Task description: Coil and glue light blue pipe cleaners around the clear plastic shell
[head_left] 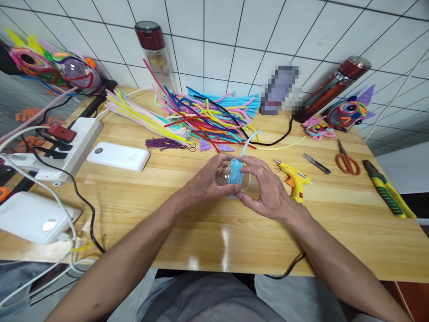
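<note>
Both my hands meet at the middle of the wooden table (208, 232). My left hand (208, 181) cups a clear round plastic piece (221, 176), fingers curled round it. My right hand (264, 185) grips the same piece from the right, fingers pressed on a light blue pipe cleaner (235, 172) that is wound several times round it. One loose end of the blue pipe cleaner sticks up toward the pile behind.
A heap of coloured pipe cleaners (201, 116) lies behind my hands. A yellow glue gun (295, 176), small snips (317, 163), orange scissors (346, 161) and pliers (387, 190) lie to the right. A power strip (72, 147), white power banks (119, 155) and cables lie on the left.
</note>
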A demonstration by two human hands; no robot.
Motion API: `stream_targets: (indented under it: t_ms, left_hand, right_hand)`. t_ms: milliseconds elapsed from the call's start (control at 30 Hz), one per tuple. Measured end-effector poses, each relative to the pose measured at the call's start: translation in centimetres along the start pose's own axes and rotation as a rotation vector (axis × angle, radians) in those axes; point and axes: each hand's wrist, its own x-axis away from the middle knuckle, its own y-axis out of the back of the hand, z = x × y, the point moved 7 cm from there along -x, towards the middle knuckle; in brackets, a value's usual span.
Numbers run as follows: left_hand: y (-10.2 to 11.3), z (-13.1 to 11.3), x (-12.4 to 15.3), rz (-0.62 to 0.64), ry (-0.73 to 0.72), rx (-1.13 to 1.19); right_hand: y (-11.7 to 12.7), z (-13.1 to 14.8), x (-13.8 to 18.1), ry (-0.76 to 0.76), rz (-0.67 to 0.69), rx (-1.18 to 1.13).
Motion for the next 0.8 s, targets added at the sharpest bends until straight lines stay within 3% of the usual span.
stream_targets:
  t_ms: [800]
  left_hand:
    - [0.32, 0.02, 0.34, -0.018, -0.051, -0.122]
  right_hand:
    - [-0.61, -0.08, 0.32, 0.021, -0.047, -0.039]
